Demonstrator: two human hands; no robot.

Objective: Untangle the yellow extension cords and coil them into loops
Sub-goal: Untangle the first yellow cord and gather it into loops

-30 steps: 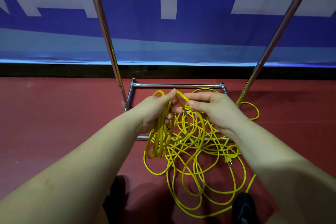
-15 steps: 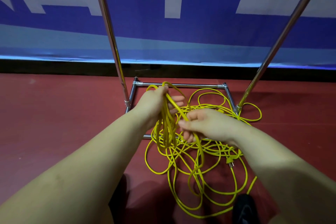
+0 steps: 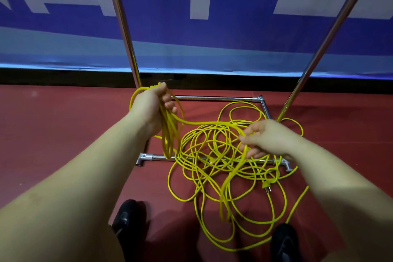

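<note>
Yellow extension cords (image 3: 214, 155) mid-coiling: left hand (image 3: 152, 104) grips gathered loops (image 3: 169, 134), right hand (image 3: 268, 138) pinches feed strand; next, carry strand to left hand, free of tangle

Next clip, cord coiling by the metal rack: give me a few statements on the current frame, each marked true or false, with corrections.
1. The left hand holds a bundle of yellow cord loops. True.
2. The right hand is empty. False: a yellow strand runs through its grip.
3. A plug lies on the red floor. True.
4. All the cord is coiled. False: a loose tangle of yellow cord lies across the chrome rack base.
5. Black shoes are visible. True.
</note>
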